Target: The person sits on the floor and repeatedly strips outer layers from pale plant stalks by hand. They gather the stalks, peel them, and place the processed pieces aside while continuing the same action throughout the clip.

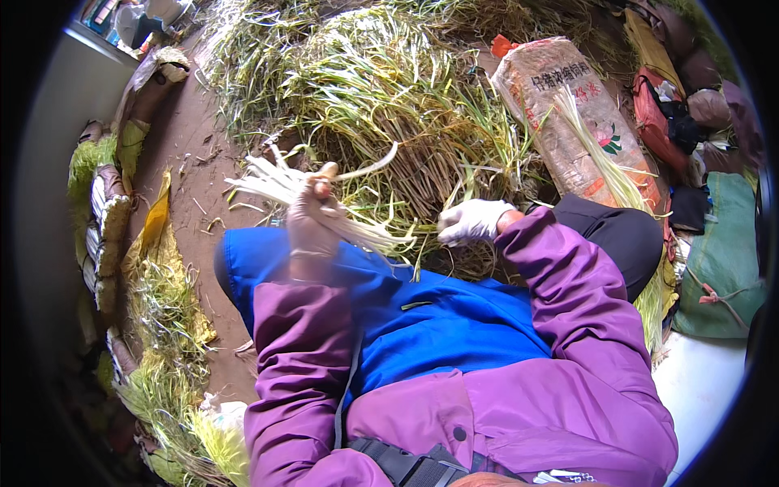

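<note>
My left hand point(313, 222), in a thin pale glove and partly blurred, is closed around a bundle of pale stalks point(277, 182) above the blue cloth point(450, 322) on my lap. The whitish ends fan out to the left, and thin leafy ends hang to the right. My right hand point(471, 222), in a white glove, is at the near edge of a large heap of green-yellow leafy stalks point(420, 140). Its fingers are curled beside some thin strands; whether it grips any is unclear.
A printed woven sack point(566, 109) lies right of the heap, with pale stripped stalks point(599, 152) on it. Farther right is a green sack point(718, 255). Bundled stalks point(112, 225) line the wall at left, near a yellow sack point(158, 219) with plant scraps on the brown floor.
</note>
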A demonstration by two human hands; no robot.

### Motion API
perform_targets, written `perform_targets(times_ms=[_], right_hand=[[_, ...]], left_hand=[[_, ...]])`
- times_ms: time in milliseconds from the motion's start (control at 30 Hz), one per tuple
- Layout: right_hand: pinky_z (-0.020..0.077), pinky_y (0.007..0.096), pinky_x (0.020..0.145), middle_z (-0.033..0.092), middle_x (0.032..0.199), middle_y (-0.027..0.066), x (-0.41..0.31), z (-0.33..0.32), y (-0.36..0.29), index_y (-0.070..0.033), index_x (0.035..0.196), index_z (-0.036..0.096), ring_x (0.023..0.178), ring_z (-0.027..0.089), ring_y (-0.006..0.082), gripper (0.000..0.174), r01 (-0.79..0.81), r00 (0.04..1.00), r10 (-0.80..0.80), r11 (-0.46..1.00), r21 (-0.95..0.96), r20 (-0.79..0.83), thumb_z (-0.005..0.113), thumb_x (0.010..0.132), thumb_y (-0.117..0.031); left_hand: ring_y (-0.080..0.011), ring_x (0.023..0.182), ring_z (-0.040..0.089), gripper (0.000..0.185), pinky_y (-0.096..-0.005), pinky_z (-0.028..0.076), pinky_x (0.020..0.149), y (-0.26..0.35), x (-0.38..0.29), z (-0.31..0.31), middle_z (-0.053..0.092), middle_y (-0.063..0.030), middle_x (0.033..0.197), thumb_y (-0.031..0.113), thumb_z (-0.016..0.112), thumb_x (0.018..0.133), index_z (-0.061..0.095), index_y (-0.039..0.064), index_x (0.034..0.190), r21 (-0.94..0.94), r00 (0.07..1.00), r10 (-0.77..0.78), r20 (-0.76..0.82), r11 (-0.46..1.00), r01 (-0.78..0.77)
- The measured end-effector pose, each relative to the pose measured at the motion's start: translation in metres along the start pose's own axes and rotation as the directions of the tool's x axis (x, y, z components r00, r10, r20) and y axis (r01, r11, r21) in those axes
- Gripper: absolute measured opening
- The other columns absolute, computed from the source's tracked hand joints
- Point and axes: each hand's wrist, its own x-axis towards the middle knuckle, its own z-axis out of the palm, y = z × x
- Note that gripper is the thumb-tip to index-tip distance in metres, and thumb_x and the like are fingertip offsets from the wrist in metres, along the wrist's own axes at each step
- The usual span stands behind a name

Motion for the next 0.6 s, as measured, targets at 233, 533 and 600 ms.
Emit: perform_targets(times_ms=[233, 533, 600], right_hand=[[0.0478, 0.029, 0.079, 0.064, 0.104, 0.0033, 0.018, -0.001, -0.061, -0.011, 0.12, 0.056, 0.086, 0.061, 0.0141, 0.04, 0.37, 0.914, -0.271, 0.247, 0.895, -0.303, 0.062, 0.089, -0.035], [0.0529, 0.0313, 0.073, 0.067, 0.096, 0.0121, 0.013, -0.04, -0.054, -0.004, 0.094, 0.062, 0.073, 0.065, 0.0169, 0.025, 0.564, 0.825, -0.233, 0.281, 0.776, -0.515, 0.059, 0.091, -0.029], [0.051, 0.0266, 0.068, 0.065, 0.082, 0.0053, 0.005, -0.055, -0.047, -0.004, 0.088, 0.061, 0.067, 0.061, 0.0116, 0.021, 0.614, 0.773, -0.164, 0.437, 0.657, -0.613, 0.056, 0.094, -0.024]], left_hand=[[-0.0103, 0.065, 0.053, 0.025, -0.0248, 0.044, 0.055, -0.035, -0.015, 0.013, 0.058, -0.0005, 0.077, 0.026, 0.058, 0.092, 0.063, 0.004, 0.103, 0.229, 0.958, -0.277, 0.078, 0.94, 0.253], [-0.0127, 0.07, 0.058, 0.021, -0.0248, 0.043, 0.05, -0.028, -0.02, 0.019, 0.064, -0.0092, 0.086, 0.023, 0.062, 0.089, 0.06, 0.003, 0.095, 0.293, 0.945, -0.317, -0.081, 0.899, 0.327], [-0.012, 0.065, 0.057, 0.023, -0.0236, 0.041, 0.047, -0.025, -0.019, 0.019, 0.068, -0.0156, 0.096, 0.023, 0.063, 0.088, 0.062, 0.001, 0.092, 0.296, 0.95, -0.292, -0.113, 0.903, 0.313]])
